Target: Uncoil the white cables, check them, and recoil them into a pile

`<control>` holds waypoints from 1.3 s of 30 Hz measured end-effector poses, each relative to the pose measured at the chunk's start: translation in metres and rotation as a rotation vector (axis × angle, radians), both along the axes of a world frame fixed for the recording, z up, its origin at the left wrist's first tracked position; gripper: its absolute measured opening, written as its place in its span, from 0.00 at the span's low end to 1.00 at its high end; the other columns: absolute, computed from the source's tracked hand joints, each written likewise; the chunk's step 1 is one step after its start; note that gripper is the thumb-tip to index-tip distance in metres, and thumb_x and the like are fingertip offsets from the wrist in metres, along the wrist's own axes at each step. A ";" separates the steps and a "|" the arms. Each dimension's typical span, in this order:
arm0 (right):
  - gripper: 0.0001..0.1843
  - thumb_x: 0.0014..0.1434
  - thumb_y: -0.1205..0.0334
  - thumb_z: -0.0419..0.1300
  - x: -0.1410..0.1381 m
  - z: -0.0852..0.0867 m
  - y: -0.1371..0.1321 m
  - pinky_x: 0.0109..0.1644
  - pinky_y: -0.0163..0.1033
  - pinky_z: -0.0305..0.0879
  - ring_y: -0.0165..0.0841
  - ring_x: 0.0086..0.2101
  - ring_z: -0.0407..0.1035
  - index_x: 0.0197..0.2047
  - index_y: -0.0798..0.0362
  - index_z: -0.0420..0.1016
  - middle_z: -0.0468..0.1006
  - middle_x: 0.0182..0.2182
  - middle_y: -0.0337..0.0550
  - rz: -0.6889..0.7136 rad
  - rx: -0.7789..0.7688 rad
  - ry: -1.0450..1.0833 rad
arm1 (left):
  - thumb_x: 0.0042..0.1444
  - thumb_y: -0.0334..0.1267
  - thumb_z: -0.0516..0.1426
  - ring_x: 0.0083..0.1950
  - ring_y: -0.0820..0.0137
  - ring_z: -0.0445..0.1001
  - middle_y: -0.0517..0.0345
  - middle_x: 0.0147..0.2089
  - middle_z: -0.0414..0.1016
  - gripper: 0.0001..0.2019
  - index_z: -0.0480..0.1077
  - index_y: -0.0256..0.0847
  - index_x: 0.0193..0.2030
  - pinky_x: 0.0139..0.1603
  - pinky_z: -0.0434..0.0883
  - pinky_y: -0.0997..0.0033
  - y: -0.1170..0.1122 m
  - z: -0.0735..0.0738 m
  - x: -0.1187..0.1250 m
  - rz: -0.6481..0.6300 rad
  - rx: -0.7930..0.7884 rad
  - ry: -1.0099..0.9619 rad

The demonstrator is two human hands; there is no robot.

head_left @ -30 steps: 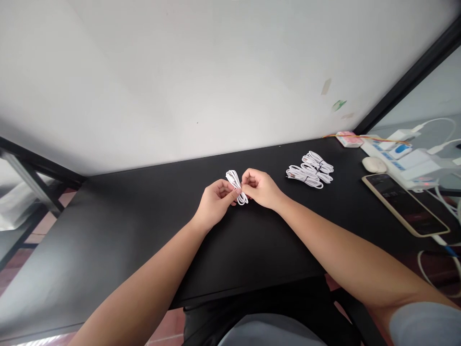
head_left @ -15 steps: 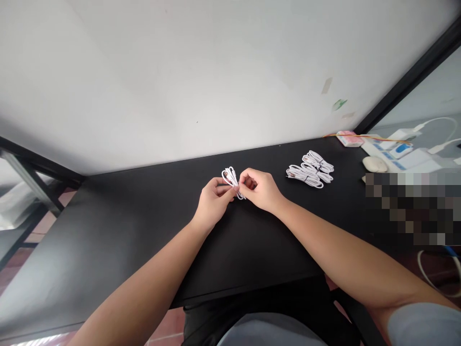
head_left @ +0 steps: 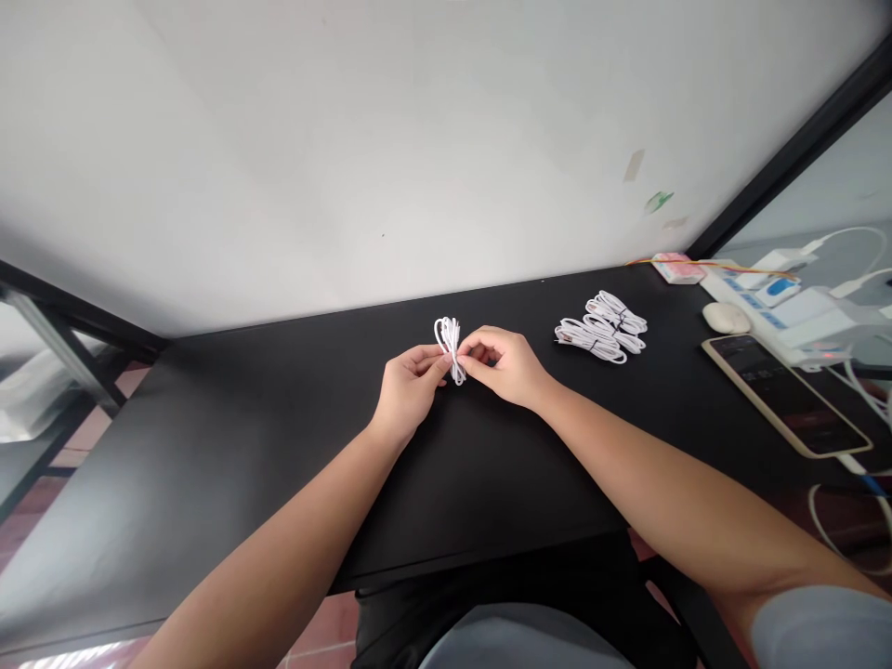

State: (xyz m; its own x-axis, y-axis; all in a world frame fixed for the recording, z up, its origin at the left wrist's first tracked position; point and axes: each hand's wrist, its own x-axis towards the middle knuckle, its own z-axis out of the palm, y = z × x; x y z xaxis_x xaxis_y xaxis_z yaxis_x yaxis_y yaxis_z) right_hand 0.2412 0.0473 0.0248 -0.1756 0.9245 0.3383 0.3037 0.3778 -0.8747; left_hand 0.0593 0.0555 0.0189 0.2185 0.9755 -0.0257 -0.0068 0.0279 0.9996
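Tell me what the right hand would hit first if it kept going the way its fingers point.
The right hand points left at the coiled white cable, already pinched; beyond it, the left hand.

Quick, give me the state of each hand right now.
Left hand: closed, pinching the coiled white cable at its middle.
Right hand: closed, fingertips pinching the same cable from the other side.
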 end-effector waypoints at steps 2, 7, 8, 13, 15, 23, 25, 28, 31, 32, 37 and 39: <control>0.04 0.60 0.60 0.64 0.000 -0.001 0.000 0.34 0.37 0.69 0.30 0.29 0.71 0.36 0.51 0.78 0.76 0.33 0.41 0.004 -0.003 -0.003 | 0.52 0.48 0.68 0.39 0.67 0.79 0.50 0.41 0.83 0.16 0.80 0.37 0.42 0.40 0.73 0.69 0.001 0.000 0.001 0.015 0.001 -0.025; 0.05 0.61 0.59 0.64 0.000 -0.002 0.000 0.35 0.38 0.70 0.31 0.31 0.72 0.37 0.51 0.77 0.77 0.33 0.42 0.016 -0.027 0.025 | 0.51 0.46 0.69 0.39 0.68 0.79 0.50 0.41 0.83 0.16 0.80 0.36 0.41 0.42 0.74 0.68 0.003 -0.002 0.001 0.010 -0.016 -0.074; 0.05 0.61 0.59 0.65 0.000 -0.002 -0.001 0.36 0.39 0.70 0.32 0.31 0.73 0.37 0.51 0.77 0.78 0.33 0.42 0.025 -0.033 0.038 | 0.52 0.46 0.69 0.39 0.68 0.79 0.50 0.41 0.83 0.16 0.79 0.36 0.42 0.42 0.74 0.68 0.003 -0.002 0.000 0.008 -0.025 -0.085; 0.08 0.60 0.56 0.66 -0.001 -0.001 0.000 0.37 0.40 0.71 0.33 0.33 0.74 0.38 0.51 0.77 0.79 0.34 0.42 0.052 -0.061 0.086 | 0.51 0.43 0.69 0.34 0.71 0.78 0.53 0.35 0.82 0.20 0.73 0.36 0.46 0.36 0.72 0.72 0.004 -0.003 -0.002 0.032 -0.082 -0.114; 0.09 0.59 0.55 0.67 -0.001 -0.002 0.001 0.37 0.40 0.71 0.33 0.33 0.74 0.37 0.51 0.78 0.79 0.34 0.43 0.053 -0.062 0.092 | 0.50 0.42 0.70 0.33 0.72 0.77 0.55 0.33 0.81 0.20 0.71 0.37 0.46 0.35 0.70 0.74 0.005 -0.003 -0.003 0.038 -0.097 -0.117; 0.10 0.59 0.54 0.68 -0.001 -0.006 0.002 0.37 0.39 0.70 0.32 0.32 0.73 0.36 0.51 0.78 0.77 0.33 0.42 0.064 -0.096 0.095 | 0.47 0.42 0.71 0.29 0.74 0.74 0.60 0.28 0.79 0.17 0.70 0.39 0.38 0.31 0.66 0.75 0.005 -0.007 -0.003 0.060 -0.099 -0.137; 0.09 0.59 0.54 0.67 -0.001 -0.006 0.003 0.37 0.39 0.70 0.32 0.32 0.72 0.36 0.51 0.78 0.77 0.33 0.41 0.061 -0.097 0.084 | 0.48 0.43 0.70 0.30 0.74 0.74 0.58 0.29 0.79 0.15 0.73 0.38 0.37 0.32 0.66 0.75 0.004 -0.007 -0.003 0.067 -0.079 -0.083; 0.09 0.59 0.54 0.67 -0.002 -0.007 0.004 0.36 0.39 0.70 0.32 0.32 0.72 0.36 0.51 0.78 0.77 0.34 0.42 0.036 -0.089 0.069 | 0.51 0.45 0.69 0.33 0.72 0.75 0.55 0.32 0.80 0.14 0.78 0.37 0.39 0.34 0.69 0.73 0.002 -0.005 -0.001 0.071 -0.037 -0.014; 0.11 0.59 0.52 0.67 -0.001 -0.008 0.004 0.36 0.39 0.70 0.33 0.32 0.72 0.36 0.51 0.78 0.76 0.34 0.42 0.011 -0.081 0.066 | 0.52 0.45 0.68 0.36 0.70 0.77 0.53 0.35 0.81 0.15 0.80 0.37 0.41 0.38 0.71 0.71 -0.001 -0.001 0.000 0.063 -0.013 -0.012; 0.11 0.59 0.52 0.67 -0.001 -0.008 0.005 0.36 0.39 0.71 0.33 0.32 0.72 0.36 0.50 0.78 0.76 0.34 0.42 0.004 -0.078 0.065 | 0.52 0.45 0.68 0.36 0.69 0.77 0.52 0.36 0.82 0.15 0.80 0.37 0.42 0.38 0.71 0.71 -0.002 0.000 0.001 0.060 -0.010 -0.018; 0.07 0.61 0.55 0.65 0.000 -0.006 0.004 0.37 0.40 0.70 0.32 0.32 0.72 0.37 0.50 0.78 0.76 0.35 0.42 -0.018 -0.047 0.046 | 0.51 0.44 0.70 0.40 0.68 0.80 0.51 0.40 0.83 0.18 0.79 0.37 0.45 0.43 0.74 0.69 -0.004 0.002 0.001 0.020 -0.019 -0.081; 0.06 0.63 0.57 0.63 0.001 -0.005 0.003 0.38 0.40 0.70 0.32 0.33 0.72 0.39 0.50 0.79 0.77 0.37 0.43 -0.001 -0.025 0.034 | 0.49 0.43 0.71 0.40 0.68 0.80 0.51 0.40 0.83 0.18 0.79 0.36 0.44 0.44 0.74 0.69 -0.003 0.002 0.001 0.027 -0.027 -0.101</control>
